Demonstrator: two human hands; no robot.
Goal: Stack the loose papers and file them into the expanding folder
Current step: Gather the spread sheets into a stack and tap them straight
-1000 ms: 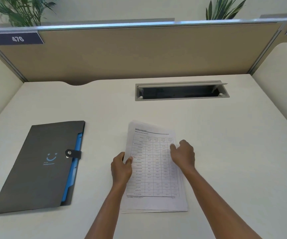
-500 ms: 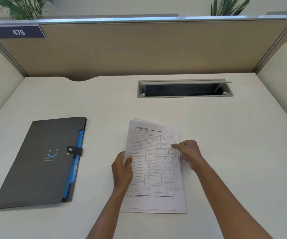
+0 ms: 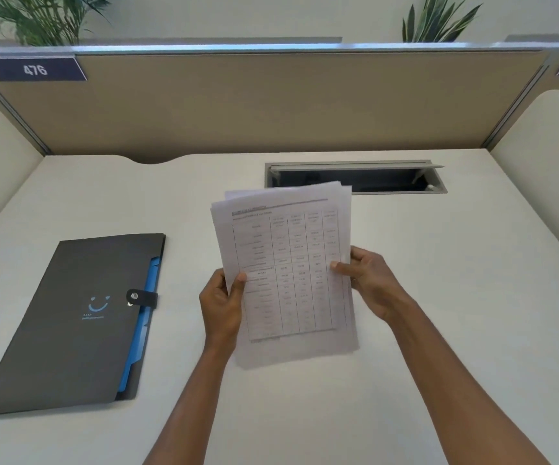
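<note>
A stack of white papers (image 3: 288,263) with a printed table on the top sheet is lifted off the desk and tilted up toward me, its sheets a little uneven at the top edge. My left hand (image 3: 221,303) grips the stack's left edge, thumb on the front. My right hand (image 3: 368,280) grips the right edge the same way. The dark grey expanding folder (image 3: 67,327) lies flat on the desk to the left, snapped shut with a strap, blue dividers showing along its right side.
The white desk (image 3: 439,297) is walled by a tan partition (image 3: 271,105) at the back and cream side panels. A grey cable tray (image 3: 388,177) with its lid open sits in the desk behind the papers. Plants stand beyond the partition.
The papers lay flat on the desk under both hands; now both hands have lifted the stack off the desk and tilted it upright. The folder has not moved.
</note>
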